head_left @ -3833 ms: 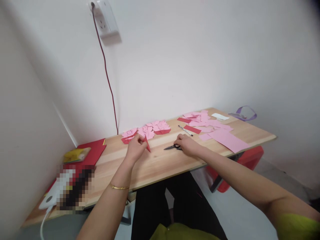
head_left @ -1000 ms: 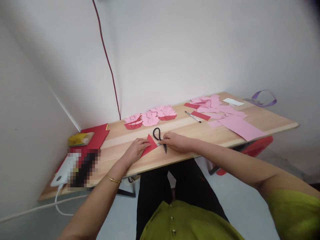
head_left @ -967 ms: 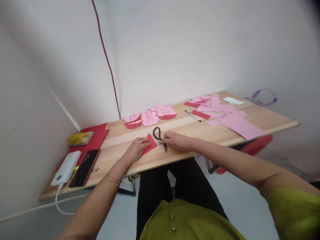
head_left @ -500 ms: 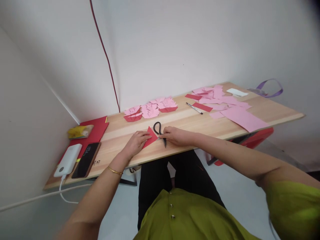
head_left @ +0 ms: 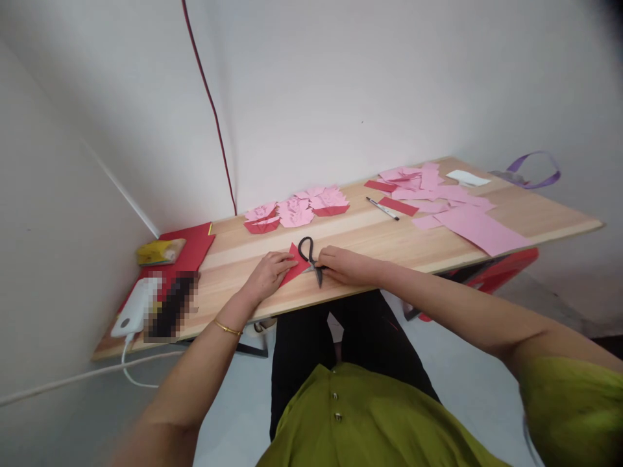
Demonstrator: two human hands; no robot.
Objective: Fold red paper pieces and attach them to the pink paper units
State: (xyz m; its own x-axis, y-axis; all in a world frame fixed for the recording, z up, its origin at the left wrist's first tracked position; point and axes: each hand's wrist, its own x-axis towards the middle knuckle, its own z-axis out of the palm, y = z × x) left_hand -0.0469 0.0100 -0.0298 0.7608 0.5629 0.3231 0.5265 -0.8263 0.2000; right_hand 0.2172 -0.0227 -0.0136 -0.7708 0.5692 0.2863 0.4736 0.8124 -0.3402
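A folded red paper (head_left: 294, 262) lies near the front edge of the wooden table, its pointed tip facing away from me. The fingers of my left hand (head_left: 270, 275) are pressed together on its left side. Black-handled scissors (head_left: 306, 249) lie against the paper's right side, blades partly apart. My right hand (head_left: 341, 264) is closed around the scissors' right handle, which its fingers mostly hide.
Pink and red paper shapes (head_left: 295, 212) lie along the back edge. Pink sheets (head_left: 481, 227), red strips (head_left: 398, 207) and a pen (head_left: 382, 208) are at the right. A red sheet (head_left: 193, 246), yellow packet (head_left: 160, 251) and white power bank (head_left: 137, 308) occupy the left.
The view has shifted slightly. Both hands remain at the paper and scissors, and the scissors have turned a little, with the blades near the red paper's right edge.
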